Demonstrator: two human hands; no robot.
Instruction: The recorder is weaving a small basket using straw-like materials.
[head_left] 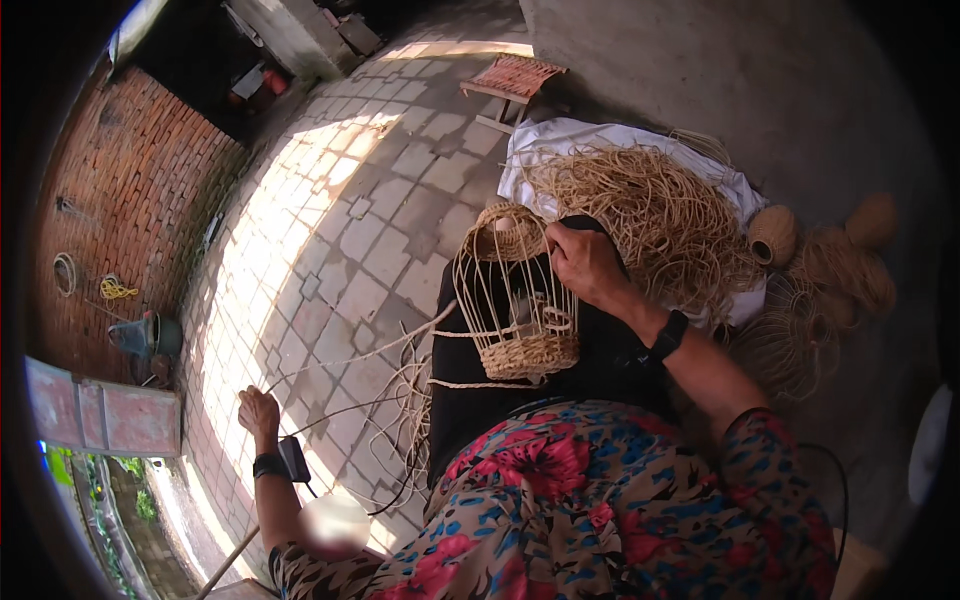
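An open-framed wicker basket [518, 355] lies across my lap on dark cloth, with a woven band at its lower end and a round woven piece at the top. My right hand [580, 262] is closed on the frame's upper right, beside the round piece. My left hand [258, 410] is held out to the left over the paving, fingers closed on a pale cord [365, 350] that runs from the basket. More loose strands [405, 430] hang beside my left leg. The spot where the cord meets the weave is too small to make out.
A white sheet [535, 140] heaped with fibre strands [640, 215] lies ahead to the right, beside woven vessels [772, 235]. A low wooden stool [512, 75] stands farther ahead. A brick wall [120, 190] runs along the left, past the sunlit paving [385, 245].
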